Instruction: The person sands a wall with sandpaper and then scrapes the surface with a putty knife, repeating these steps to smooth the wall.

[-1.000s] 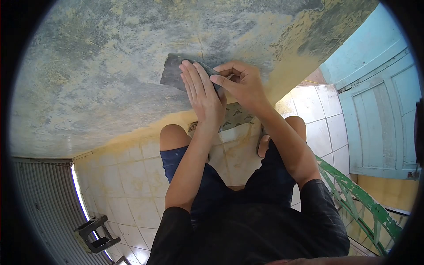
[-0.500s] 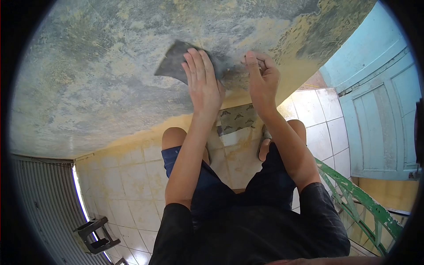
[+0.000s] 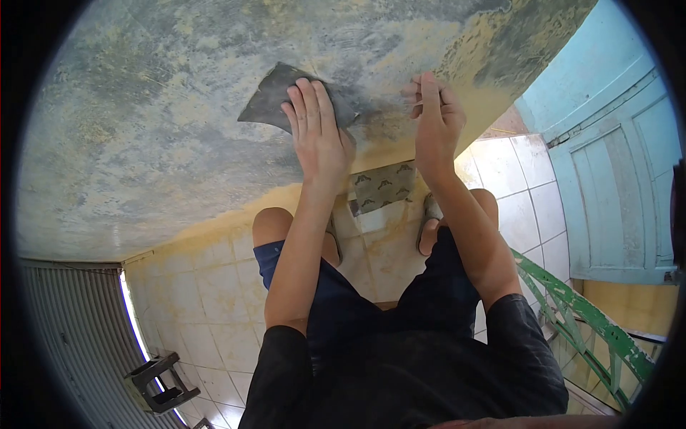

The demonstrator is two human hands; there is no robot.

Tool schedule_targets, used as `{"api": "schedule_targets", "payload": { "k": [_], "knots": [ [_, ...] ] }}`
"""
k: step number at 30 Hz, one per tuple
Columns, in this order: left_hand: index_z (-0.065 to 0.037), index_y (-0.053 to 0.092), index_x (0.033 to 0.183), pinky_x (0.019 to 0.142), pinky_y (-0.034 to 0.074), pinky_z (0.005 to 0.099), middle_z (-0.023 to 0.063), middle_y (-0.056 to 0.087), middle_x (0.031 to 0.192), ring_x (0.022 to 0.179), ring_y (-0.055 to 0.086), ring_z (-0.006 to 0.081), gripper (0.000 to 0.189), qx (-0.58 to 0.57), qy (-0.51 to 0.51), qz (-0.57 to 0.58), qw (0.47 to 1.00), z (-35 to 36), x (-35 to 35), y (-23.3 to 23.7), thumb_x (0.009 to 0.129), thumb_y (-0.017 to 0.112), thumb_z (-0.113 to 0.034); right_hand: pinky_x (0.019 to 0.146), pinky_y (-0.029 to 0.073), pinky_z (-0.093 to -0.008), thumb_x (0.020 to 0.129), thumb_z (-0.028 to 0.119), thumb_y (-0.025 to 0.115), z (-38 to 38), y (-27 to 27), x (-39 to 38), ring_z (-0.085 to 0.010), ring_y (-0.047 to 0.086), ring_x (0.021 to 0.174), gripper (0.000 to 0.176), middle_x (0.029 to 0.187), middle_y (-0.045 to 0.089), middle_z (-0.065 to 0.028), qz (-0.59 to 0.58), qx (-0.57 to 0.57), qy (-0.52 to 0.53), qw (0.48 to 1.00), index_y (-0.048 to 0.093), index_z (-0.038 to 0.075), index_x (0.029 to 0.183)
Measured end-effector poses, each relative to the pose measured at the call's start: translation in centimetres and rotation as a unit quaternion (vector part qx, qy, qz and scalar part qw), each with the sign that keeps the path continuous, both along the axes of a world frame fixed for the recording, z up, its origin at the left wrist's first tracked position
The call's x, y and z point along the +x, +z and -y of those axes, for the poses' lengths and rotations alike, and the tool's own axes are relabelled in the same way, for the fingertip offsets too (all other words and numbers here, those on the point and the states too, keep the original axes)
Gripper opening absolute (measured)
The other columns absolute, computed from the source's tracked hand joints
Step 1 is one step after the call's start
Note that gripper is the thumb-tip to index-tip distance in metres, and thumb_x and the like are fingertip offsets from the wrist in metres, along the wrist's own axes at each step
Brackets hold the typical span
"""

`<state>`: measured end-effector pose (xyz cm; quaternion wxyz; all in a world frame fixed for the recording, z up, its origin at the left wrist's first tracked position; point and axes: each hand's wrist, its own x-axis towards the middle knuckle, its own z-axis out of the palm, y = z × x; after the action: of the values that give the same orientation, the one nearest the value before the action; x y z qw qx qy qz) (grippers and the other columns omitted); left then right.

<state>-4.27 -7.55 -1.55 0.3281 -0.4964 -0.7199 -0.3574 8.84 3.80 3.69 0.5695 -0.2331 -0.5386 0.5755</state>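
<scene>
Against the rough grey-and-yellow wall (image 3: 179, 136), my left hand (image 3: 320, 139) presses a dark grey sheet of sandpaper (image 3: 268, 96). Its fingers lie straight over the sheet, and the left corner of the paper sticks out past them. My right hand (image 3: 439, 129) hovers close to the wall, to the right of the sandpaper and apart from it. Its fingers are loosely curled and somewhat blurred, with nothing visible between them. Below and between the hands, a patterned grey-brown sheet (image 3: 384, 187) with dark printed marks lies at the foot of the wall.
My knees are bent over the pale tiled floor (image 3: 207, 286). A green metal frame (image 3: 582, 311) stands beside my right arm, with a light-blue door (image 3: 618, 207) beyond it. At the lower left are a dark stool (image 3: 161, 382) and a corrugated shutter (image 3: 71, 329).
My left hand and the sandpaper have shifted slightly left in view. My right hand has moved a little to the right, away from the sandpaper. The view itself has shifted slightly.
</scene>
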Motion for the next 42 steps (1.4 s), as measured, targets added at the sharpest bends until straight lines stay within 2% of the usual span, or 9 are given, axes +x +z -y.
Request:
{"api": "schedule_targets", "payload": {
  "k": [5,8,11,17,23,29,35,38,42],
  "knots": [
    [0.011,0.030,0.162,0.127,0.017,0.0667,0.0359,0.023,0.170,0.158,0.017,0.0557,0.081,-0.020,-0.044,0.033,0.998,-0.1,1.2,-4.0,0.084,0.053,0.008,0.074,0.047,-0.0251,0.109,0.030,0.065,-0.2,-0.3,0.4,-0.0079,0.056,0.081,0.030,0.088,0.071,-0.0029,0.037,0.011,-0.014,0.999,0.072,0.001,0.104],
    [0.012,0.029,0.162,0.127,0.017,0.0668,0.0360,0.022,0.170,0.159,0.017,0.0556,0.081,-0.006,-0.032,0.017,0.999,-0.3,1.0,-3.1,0.084,0.054,0.009,0.075,0.047,-0.0255,0.110,0.030,0.064,-0.8,-0.6,0.5,-0.0084,0.057,0.082,0.031,0.088,0.070,-0.0026,0.038,-0.005,-0.020,0.999,0.071,0.001,0.104],
    [0.013,0.030,0.161,0.127,0.016,0.0669,0.0355,0.022,0.170,0.159,0.017,0.0554,0.080,0.037,0.023,0.011,0.999,0.3,0.0,1.6,0.084,0.054,0.009,0.074,0.046,-0.0253,0.110,0.030,0.064,-0.7,-0.1,0.9,-0.0081,0.056,0.081,0.032,0.087,0.069,-0.0025,-0.012,-0.018,-0.007,1.000,0.071,0.000,0.102],
    [0.012,0.031,0.161,0.127,0.015,0.0676,0.0358,0.022,0.170,0.158,0.016,0.0563,0.082,-0.011,-0.047,0.048,0.998,-0.2,1.6,-3.4,0.082,0.053,0.010,0.073,0.046,-0.0246,0.110,0.031,0.064,-0.7,-0.7,0.6,-0.0080,0.057,0.081,0.032,0.088,0.068,-0.0021,0.021,0.003,-0.027,0.999,0.071,0.000,0.103],
    [0.012,0.030,0.162,0.127,0.016,0.0669,0.0349,0.023,0.170,0.160,0.016,0.0537,0.084,0.014,0.006,0.021,1.000,0.4,0.5,0.8,0.082,0.055,0.010,0.065,0.042,-0.0236,0.112,0.034,0.059,-0.3,0.1,0.8,-0.0059,0.053,0.077,0.036,0.088,0.065,0.0000,-0.017,-0.046,-0.008,0.999,0.072,0.002,0.102],
    [0.009,0.028,0.163,0.128,0.014,0.0648,0.0349,0.021,0.171,0.159,0.014,0.0549,0.088,-0.018,-0.047,0.048,0.998,-0.3,1.5,-3.6,0.081,0.056,0.012,0.065,0.041,-0.0233,0.114,0.037,0.051,-0.4,0.1,0.7,-0.0059,0.050,0.077,0.041,0.088,0.061,0.0012,-0.016,-0.042,-0.021,0.999,0.071,0.002,0.105],
    [0.007,0.023,0.166,0.130,0.010,0.0631,0.0350,0.018,0.171,0.160,0.012,0.0548,0.091,0.089,0.046,0.029,0.995,1.2,-1.4,3.2,0.080,0.054,0.014,0.070,0.044,-0.0280,0.115,0.041,0.043,-1.5,0.3,1.4,-0.0104,0.058,0.078,0.050,0.088,0.066,-0.0018,-0.022,-0.080,-0.024,0.996,0.073,0.001,0.109],
    [0.005,0.025,0.166,0.130,0.012,0.0614,0.0326,0.021,0.172,0.161,0.015,0.0510,0.090,0.070,0.027,0.053,0.996,0.8,0.2,0.6,0.081,0.053,0.014,0.069,0.042,-0.0261,0.114,0.034,0.042,-1.6,0.2,1.4,-0.0087,0.053,0.077,0.044,0.088,0.063,-0.0001,-0.013,-0.069,-0.037,0.997,0.071,0.002,0.109],
    [0.006,0.028,0.165,0.131,0.016,0.0581,0.0264,0.028,0.172,0.162,0.023,0.0421,0.090,-0.072,-0.039,0.053,0.995,-1.0,4.6,-4.2,0.079,0.054,0.014,0.069,0.042,-0.0259,0.114,0.036,0.041,-1.6,0.3,1.3,-0.0088,0.054,0.078,0.046,0.089,0.063,-0.0001,-0.013,-0.093,-0.036,0.995,0.071,0.001,0.111]
  ]
}}
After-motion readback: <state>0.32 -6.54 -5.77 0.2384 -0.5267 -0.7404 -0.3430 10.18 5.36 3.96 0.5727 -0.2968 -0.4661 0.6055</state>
